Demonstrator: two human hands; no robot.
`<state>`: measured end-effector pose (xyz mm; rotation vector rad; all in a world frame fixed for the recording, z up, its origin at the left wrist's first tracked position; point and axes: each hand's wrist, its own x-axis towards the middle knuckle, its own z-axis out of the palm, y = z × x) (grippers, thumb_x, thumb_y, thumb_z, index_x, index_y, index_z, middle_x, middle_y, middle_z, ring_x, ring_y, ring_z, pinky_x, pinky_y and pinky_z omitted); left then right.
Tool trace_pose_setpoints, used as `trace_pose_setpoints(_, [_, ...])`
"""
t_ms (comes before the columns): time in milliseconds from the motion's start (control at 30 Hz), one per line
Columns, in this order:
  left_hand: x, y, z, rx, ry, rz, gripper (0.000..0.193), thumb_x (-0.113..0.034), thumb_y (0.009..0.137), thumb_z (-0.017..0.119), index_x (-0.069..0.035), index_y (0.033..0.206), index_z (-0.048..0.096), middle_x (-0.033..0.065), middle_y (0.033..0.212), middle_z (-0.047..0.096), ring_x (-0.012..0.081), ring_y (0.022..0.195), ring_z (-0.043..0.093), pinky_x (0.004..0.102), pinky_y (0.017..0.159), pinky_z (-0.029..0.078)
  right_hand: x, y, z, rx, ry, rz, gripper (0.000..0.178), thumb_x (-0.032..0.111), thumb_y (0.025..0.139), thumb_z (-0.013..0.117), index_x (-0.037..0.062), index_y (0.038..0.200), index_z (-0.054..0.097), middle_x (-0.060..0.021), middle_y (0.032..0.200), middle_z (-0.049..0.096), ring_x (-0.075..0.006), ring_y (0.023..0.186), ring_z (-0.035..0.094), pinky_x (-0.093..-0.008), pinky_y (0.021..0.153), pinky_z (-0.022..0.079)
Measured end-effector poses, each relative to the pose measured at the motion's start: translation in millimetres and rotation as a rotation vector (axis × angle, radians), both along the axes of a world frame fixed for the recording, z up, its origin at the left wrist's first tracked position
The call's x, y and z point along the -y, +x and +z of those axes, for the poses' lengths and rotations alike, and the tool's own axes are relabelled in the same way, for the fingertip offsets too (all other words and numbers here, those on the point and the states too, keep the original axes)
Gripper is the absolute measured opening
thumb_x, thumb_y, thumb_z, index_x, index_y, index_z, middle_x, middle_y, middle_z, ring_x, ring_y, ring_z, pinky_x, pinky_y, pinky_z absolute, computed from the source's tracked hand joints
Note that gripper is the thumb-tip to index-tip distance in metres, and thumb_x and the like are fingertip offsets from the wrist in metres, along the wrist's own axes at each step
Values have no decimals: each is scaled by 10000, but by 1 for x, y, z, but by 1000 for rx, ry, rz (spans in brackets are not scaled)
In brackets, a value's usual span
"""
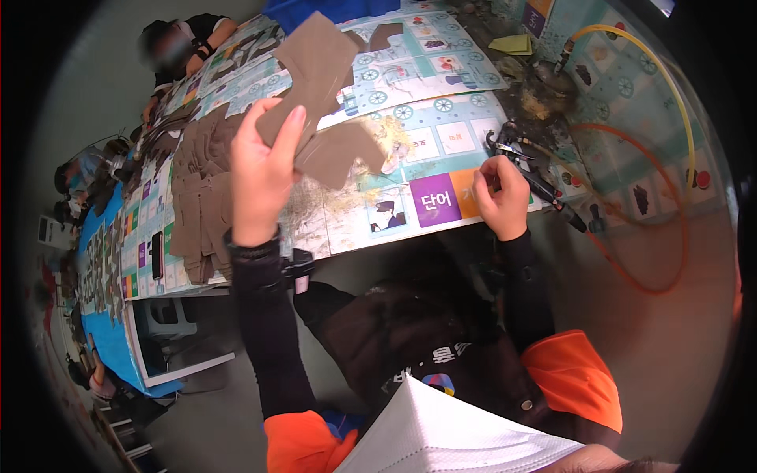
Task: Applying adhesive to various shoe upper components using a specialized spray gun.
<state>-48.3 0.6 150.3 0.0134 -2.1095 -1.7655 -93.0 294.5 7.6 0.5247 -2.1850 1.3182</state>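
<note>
My left hand is raised over the table, thumb and fingers closed on a flat brown cut piece with angled edges. Just below it is another brown piece; whether I hold that one too, I cannot tell. My right hand is curled closed at the table's front edge, and anything inside its fingers is hidden. Right beside it lies a black spray gun with a hose. A big overlapping pile of brown pieces spreads left of my left hand.
Yellow and orange hoses loop at the right. A stained metal pot and yellow paper stand at the back right. A blue bin is at the far edge, a phone at left. Other people work along the left.
</note>
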Motion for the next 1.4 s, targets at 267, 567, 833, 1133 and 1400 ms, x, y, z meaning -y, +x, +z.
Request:
trace_pose_setpoints(267, [4, -27, -110, 159, -728, 273, 362, -269, 941, 695, 43, 1110, 623, 85, 695, 629, 136, 564, 623, 305, 528, 483, 2, 1, 2, 9, -30, 0, 116, -4, 794, 657, 14, 791, 542, -97, 675, 548, -220, 573, 563, -314, 537, 442])
trace_pose_setpoints(567, [19, -22, -117, 497, 224, -20, 263, -247, 1004, 602, 15, 1025, 612, 91, 715, 631, 90, 493, 529, 242, 466, 403, 2, 2, 4, -7, 1, -11, 121, -10, 790, 654, 17, 789, 536, -92, 670, 544, -220, 574, 560, -313, 541, 441])
trace_pose_setpoints(833, [8, -13, -119, 523, -66, 123, 215, -227, 997, 613, -43, 1066, 525, 86, 651, 621, 67, 412, 475, 214, 391, 340, 4, 1, 3, -38, 22, -4, 122, -9, 793, 657, 22, 794, 539, -86, 665, 542, -211, 561, 548, -311, 532, 437])
trace_pose_setpoints(1133, [-2, 17, -114, 172, -658, 276, 184, -138, 955, 606, -10, 1060, 527, 139, 732, 673, 353, 662, 653, 457, 634, 489, -31, 3, 30, -67, 393, -113, 369, -36, 693, 613, 9, 1056, 567, -178, 1107, 571, -365, 1076, 550, -430, 933, 457])
trace_pose_setpoints(1400, [14, 57, -130, -66, -677, 475, 94, -41, 917, 587, -7, 1003, 606, 147, 944, 648, 349, 891, 636, 432, 743, 503, -76, -16, 36, 167, 850, -6, 658, -34, 673, 592, -64, 1317, 459, -257, 1302, 493, -446, 1254, 452, -453, 1062, 404])
